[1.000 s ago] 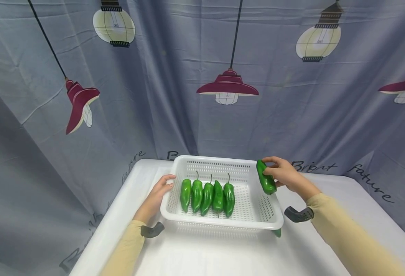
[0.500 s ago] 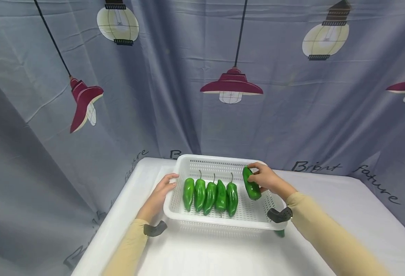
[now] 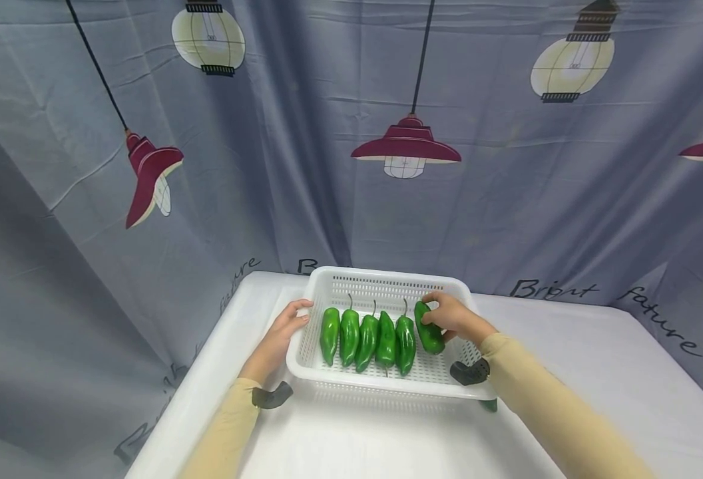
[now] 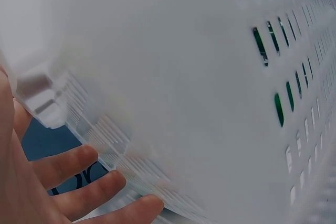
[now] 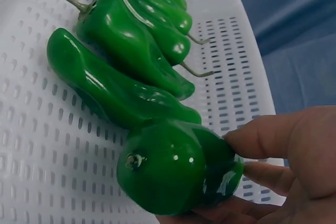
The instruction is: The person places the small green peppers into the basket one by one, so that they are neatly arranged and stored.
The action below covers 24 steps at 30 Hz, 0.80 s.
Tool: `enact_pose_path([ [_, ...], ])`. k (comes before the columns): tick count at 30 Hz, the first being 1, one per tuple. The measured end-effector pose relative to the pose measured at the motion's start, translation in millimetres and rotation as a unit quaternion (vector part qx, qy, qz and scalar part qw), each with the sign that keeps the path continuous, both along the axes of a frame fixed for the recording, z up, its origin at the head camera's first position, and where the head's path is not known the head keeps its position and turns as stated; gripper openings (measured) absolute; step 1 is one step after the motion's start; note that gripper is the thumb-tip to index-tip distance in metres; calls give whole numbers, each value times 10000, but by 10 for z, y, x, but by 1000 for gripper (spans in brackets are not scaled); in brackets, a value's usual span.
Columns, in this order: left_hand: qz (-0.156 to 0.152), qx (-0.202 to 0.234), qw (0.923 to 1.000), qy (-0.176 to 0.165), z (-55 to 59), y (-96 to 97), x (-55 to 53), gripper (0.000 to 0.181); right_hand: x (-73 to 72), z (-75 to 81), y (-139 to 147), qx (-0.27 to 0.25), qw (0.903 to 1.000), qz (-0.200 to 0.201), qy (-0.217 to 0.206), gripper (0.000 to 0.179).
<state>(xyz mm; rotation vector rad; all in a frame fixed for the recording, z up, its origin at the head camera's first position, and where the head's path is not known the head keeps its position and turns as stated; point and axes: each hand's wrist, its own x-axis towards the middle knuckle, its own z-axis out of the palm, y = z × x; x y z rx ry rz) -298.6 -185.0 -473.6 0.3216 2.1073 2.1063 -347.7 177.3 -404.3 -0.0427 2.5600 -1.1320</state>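
Note:
A white perforated basket holds several green chili peppers lying side by side. My left hand is at the basket's left rim. In the left wrist view its fingers are spread, fairly straight, along the outer wall. With thumb and fingers my right hand grips another green pepper inside the basket, just right of the row. The right wrist view has that pepper with its stem end toward the camera, close against the last pepper of the row. Whether it bears on the basket floor I cannot tell.
The basket stands on a white-covered table. A further green pepper peeks out by the basket's front right corner, mostly hidden. Behind the table hangs a grey-blue curtain printed with lamps.
My right hand has carried its pepper leftward from above the basket's right rim and lowered it beside the row. The left hand stays at the left rim. The view has shifted slightly.

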Motion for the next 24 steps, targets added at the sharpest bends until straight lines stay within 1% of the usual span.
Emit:
enact_pose_path([
  [10, 53, 71, 10000, 3, 7, 11, -5, 41, 6, -72, -18, -134, 9992, 47, -360, 63],
  [16, 63, 61, 10000, 17, 17, 14, 2, 40, 1, -88, -30, -37, 9992, 51, -392, 63],
  [24, 83, 12, 10000, 36, 12, 7, 9, 40, -9, -121, -64, -73, 9989, -29, -453, 63],
])
